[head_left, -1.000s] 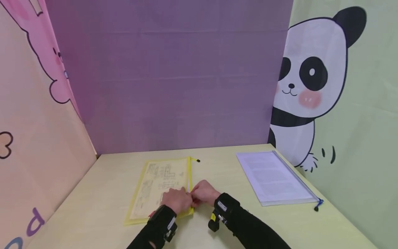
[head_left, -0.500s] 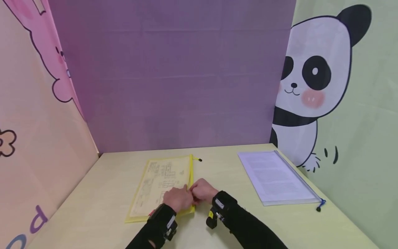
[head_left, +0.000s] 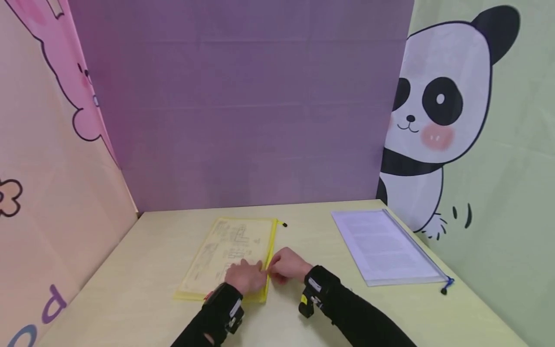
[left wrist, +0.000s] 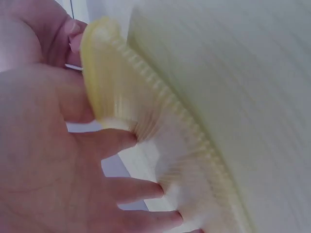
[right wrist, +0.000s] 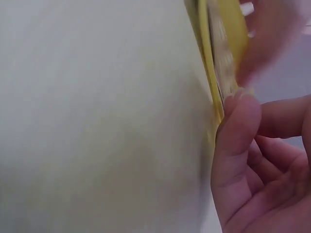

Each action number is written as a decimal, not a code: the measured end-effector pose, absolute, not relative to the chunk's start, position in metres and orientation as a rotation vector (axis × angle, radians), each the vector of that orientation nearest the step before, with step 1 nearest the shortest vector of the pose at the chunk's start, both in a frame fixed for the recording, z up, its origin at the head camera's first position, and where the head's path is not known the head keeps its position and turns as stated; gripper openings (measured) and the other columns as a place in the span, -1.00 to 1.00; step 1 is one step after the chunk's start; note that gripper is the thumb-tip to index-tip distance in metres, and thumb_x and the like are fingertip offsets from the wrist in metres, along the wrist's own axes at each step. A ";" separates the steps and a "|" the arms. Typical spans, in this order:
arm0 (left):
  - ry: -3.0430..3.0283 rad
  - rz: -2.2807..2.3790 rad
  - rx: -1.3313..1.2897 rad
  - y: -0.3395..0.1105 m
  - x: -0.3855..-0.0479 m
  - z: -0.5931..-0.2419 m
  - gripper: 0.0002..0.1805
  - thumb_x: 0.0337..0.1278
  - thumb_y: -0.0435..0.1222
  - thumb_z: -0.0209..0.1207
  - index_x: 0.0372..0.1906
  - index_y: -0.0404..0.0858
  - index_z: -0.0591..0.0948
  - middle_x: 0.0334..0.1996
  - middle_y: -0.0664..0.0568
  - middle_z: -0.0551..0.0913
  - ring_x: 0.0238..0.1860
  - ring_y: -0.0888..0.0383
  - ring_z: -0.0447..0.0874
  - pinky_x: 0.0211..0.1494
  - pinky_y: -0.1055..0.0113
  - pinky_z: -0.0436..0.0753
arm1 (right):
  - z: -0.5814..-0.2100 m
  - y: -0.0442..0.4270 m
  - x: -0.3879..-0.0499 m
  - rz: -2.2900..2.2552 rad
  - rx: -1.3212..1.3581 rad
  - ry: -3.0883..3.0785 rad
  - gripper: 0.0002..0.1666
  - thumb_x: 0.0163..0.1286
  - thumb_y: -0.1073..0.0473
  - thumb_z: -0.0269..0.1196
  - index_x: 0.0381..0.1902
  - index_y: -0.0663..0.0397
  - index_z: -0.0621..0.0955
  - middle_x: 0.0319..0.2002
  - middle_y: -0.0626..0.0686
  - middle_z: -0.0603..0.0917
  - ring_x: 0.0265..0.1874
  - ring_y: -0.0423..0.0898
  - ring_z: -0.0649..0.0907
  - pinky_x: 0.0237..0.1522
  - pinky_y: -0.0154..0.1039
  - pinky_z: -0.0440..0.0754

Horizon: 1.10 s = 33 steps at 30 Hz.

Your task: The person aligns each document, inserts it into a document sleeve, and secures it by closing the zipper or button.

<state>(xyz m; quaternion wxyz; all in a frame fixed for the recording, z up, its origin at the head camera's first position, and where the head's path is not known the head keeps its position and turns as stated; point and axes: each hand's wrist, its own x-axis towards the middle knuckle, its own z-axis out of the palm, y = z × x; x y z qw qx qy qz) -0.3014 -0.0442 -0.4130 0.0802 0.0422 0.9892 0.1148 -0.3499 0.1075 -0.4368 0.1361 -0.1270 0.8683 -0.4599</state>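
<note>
A yellow-edged clear zipper file bag with a printed sheet inside lies on the table, left of centre in the head view. My left hand rests on its lower right part. In the left wrist view that hand's spread fingers touch the bag's ribbed, bowed-up side. Thumb and index finger of my right hand pinch the bag's right edge; the right wrist view shows the pinch at the yellow edging. Whether the zip slider is between those fingertips is hidden. A yellow cord with a black end hangs at the far right corner.
Another file bag, clear with a printed sheet and a blue cord, lies at the table's right side. A purple panel stands behind the table, with printed cloth walls to both sides.
The yellow-edged bag has turned slightly clockwise, its far end shifting right and its near edge moving away. My right hand has moved a little right, still pinching the edge.
</note>
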 end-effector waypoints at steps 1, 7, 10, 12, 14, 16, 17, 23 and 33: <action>2.945 0.349 0.111 -0.044 -0.301 -0.413 -0.43 0.49 0.06 -0.03 0.42 -0.12 0.50 0.23 -0.39 0.48 0.15 -0.34 0.46 0.25 -0.19 0.41 | -0.436 0.112 -0.351 -1.335 -0.365 2.522 -0.88 0.33 0.33 0.32 -0.42 0.22 0.73 -0.64 0.00 0.62 -0.70 -0.18 0.56 -0.61 -0.33 0.62; 2.855 0.406 0.100 -0.049 -0.300 -0.411 -0.33 0.36 0.15 0.13 0.46 -0.04 0.46 0.43 -0.37 0.33 0.38 -0.46 0.26 0.38 -0.33 0.26 | -0.428 0.140 -0.360 -1.293 -0.309 2.666 -0.91 0.36 0.33 0.30 -0.35 0.26 0.69 -0.59 0.03 0.65 -0.65 -0.16 0.59 -0.55 -0.29 0.67; 2.829 0.409 0.139 -0.051 -0.302 -0.412 -0.28 0.28 0.18 0.20 0.47 -0.01 0.46 0.47 -0.33 0.28 0.44 -0.46 0.17 0.38 -0.39 0.23 | -0.426 0.155 -0.365 -1.222 -0.283 2.786 -0.94 0.31 0.35 0.31 -0.37 0.25 0.67 -0.58 0.02 0.64 -0.62 -0.15 0.59 -0.54 -0.33 0.62; 2.818 0.402 0.166 -0.052 -0.302 -0.414 -0.25 0.23 0.19 0.25 0.46 0.00 0.46 0.47 -0.30 0.29 0.44 -0.42 0.19 0.34 -0.40 0.27 | -0.426 0.164 -0.368 -1.137 -0.276 2.883 -0.95 0.27 0.35 0.32 -0.40 0.24 0.67 -0.55 0.00 0.64 -0.57 -0.14 0.58 -0.50 -0.33 0.58; 2.814 0.390 0.200 -0.053 -0.303 -0.415 -0.24 0.20 0.19 0.28 0.45 0.00 0.46 0.46 -0.26 0.31 0.42 -0.38 0.22 0.30 -0.40 0.32 | -0.424 0.172 -0.370 -1.028 -0.273 2.956 -0.95 0.25 0.34 0.34 -0.40 0.22 0.67 -0.50 0.00 0.63 -0.51 -0.11 0.57 -0.44 -0.30 0.56; 2.805 0.398 0.243 -0.054 -0.303 -0.415 -0.24 0.18 0.16 0.31 0.44 0.00 0.46 0.47 -0.23 0.30 0.45 -0.36 0.20 0.31 -0.42 0.31 | -0.422 0.180 -0.371 -0.899 -0.306 3.026 -0.97 0.24 0.33 0.34 -0.38 0.20 0.67 -0.43 0.02 0.64 -0.44 -0.07 0.57 -0.36 -0.23 0.57; 2.802 0.399 0.278 -0.055 -0.304 -0.414 -0.25 0.19 0.14 0.31 0.44 -0.01 0.46 0.48 -0.23 0.30 0.46 -0.35 0.18 0.33 -0.42 0.28 | -0.422 0.184 -0.372 -0.839 -0.326 3.055 -0.96 0.24 0.31 0.34 -0.37 0.19 0.67 -0.39 0.03 0.65 -0.41 -0.06 0.57 -0.32 -0.20 0.57; 2.761 0.410 0.443 -0.058 -0.304 -0.413 -0.22 0.18 0.03 0.31 0.49 -0.07 0.41 0.55 -0.15 0.23 0.55 -0.30 0.03 0.46 -0.41 0.07 | -0.422 0.201 -0.376 -0.604 -0.363 3.189 -0.86 0.24 0.30 0.34 -0.23 0.22 0.67 -0.28 0.10 0.67 -0.34 0.00 0.58 -0.20 -0.07 0.61; 2.722 0.380 0.471 -0.062 -0.304 -0.405 -0.26 -0.01 -0.22 0.41 0.39 -0.04 0.52 0.47 -0.03 0.38 0.51 -0.17 0.22 0.46 -0.26 0.24 | -0.425 0.219 -0.380 -0.477 -0.170 3.187 -0.58 0.16 0.21 0.39 -0.07 0.34 0.58 -0.27 0.21 0.57 -0.24 0.17 0.56 -0.11 0.09 0.60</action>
